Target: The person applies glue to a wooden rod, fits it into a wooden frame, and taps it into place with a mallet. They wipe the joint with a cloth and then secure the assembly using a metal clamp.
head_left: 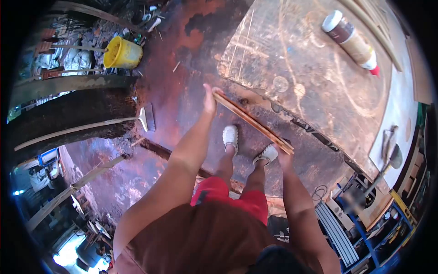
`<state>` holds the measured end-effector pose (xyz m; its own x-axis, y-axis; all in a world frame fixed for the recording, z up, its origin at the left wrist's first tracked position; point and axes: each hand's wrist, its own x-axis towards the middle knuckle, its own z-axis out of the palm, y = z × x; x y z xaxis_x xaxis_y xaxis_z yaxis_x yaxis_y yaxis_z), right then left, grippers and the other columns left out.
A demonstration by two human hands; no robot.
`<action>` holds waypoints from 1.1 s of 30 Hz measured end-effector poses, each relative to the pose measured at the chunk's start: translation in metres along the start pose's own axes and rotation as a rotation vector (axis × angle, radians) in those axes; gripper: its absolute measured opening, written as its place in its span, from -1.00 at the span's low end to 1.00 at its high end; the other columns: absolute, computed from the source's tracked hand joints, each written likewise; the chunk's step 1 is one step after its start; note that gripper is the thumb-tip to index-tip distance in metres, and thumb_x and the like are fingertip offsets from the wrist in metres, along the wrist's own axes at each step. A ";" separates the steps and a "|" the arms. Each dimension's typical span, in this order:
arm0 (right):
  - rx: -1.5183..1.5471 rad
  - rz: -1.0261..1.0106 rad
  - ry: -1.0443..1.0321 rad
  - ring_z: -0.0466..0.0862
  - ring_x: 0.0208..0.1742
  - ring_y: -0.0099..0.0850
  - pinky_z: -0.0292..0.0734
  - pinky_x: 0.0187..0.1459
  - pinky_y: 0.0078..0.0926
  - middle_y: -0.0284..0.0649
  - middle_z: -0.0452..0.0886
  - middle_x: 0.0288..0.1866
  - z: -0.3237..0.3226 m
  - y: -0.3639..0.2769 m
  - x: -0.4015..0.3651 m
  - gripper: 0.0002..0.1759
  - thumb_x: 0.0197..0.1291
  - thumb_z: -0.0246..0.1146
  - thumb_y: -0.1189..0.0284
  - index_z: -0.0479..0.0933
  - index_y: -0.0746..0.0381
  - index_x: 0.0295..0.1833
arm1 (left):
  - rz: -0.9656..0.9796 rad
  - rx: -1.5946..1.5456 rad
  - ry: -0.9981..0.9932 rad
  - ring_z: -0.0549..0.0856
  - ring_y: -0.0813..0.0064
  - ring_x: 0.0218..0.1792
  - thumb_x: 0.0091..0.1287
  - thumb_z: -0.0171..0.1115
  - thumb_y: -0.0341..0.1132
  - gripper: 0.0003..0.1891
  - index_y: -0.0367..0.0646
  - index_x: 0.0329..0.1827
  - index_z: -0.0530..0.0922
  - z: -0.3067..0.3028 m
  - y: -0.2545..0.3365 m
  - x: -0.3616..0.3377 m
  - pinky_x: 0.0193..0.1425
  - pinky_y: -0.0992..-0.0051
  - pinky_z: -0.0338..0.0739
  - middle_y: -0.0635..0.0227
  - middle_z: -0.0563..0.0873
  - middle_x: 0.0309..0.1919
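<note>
A narrow strip of wood (253, 121) slants across the middle of the view, held above the floor between my two hands. My left hand (210, 99) is at its upper left end, thumb pointing up and the other fingers partly hidden by the wood. At the lower right end, my right hand (285, 157) grips the strip, its fingers mostly out of sight. Just beyond the strip runs the edge of a worn wooden worktable (260, 50). A glue bottle (350, 42) with a red tip lies on its side on the tabletop.
A yellow bucket (122, 53) stands at the upper left, with a broom (147, 118) below it. Long wooden strips (372, 27) lie along the table's far edge. A blue-framed rack (372, 246) is at the lower right. My white clogs (231, 136) are on the stained floor.
</note>
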<state>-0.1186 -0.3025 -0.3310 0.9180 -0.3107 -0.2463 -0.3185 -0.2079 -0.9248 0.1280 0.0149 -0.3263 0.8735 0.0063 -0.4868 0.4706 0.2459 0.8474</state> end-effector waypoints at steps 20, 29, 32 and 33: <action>-0.172 0.304 0.042 0.63 -0.01 -0.40 0.59 0.05 -0.40 -0.23 0.65 -0.01 0.003 0.111 0.068 -0.50 0.08 0.50 0.46 0.54 0.29 0.14 | -0.016 -0.387 0.170 0.62 0.36 0.06 0.38 -0.39 0.53 -0.12 -0.15 0.09 0.50 0.031 -0.083 0.078 0.28 0.37 0.39 0.26 0.70 -0.08; -0.116 0.283 0.061 0.61 0.18 -0.32 0.53 0.21 -0.39 -0.12 0.61 0.19 -0.009 0.151 0.075 -0.29 0.04 0.57 0.39 0.47 0.33 0.31 | 0.107 0.397 0.272 0.67 0.22 0.11 0.60 -0.34 0.20 -0.25 -0.29 0.04 0.69 0.051 -0.021 0.015 0.31 0.32 0.42 0.01 0.73 0.00; -0.128 0.315 0.045 0.59 0.21 -0.31 0.51 0.23 -0.39 -0.11 0.58 0.23 -0.008 0.137 0.076 -0.27 0.06 0.56 0.39 0.44 0.35 0.33 | 0.158 0.495 0.259 0.69 0.22 0.09 0.59 -0.28 0.22 -0.25 -0.34 0.04 0.68 0.047 -0.015 0.019 0.24 0.30 0.48 -0.05 0.74 -0.05; -0.134 0.303 0.030 0.59 0.22 -0.30 0.50 0.24 -0.39 -0.10 0.57 0.25 -0.010 0.140 0.075 -0.26 0.07 0.56 0.40 0.43 0.36 0.34 | 0.159 0.493 0.261 0.69 0.22 0.09 0.59 -0.28 0.22 -0.25 -0.34 0.04 0.68 0.045 -0.014 0.023 0.24 0.30 0.48 -0.05 0.74 -0.05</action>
<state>-0.0966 -0.3644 -0.4759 0.7702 -0.4039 -0.4937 -0.6058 -0.2212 -0.7642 0.1471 -0.0316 -0.3400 0.9078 0.2608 -0.3286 0.3934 -0.2574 0.8826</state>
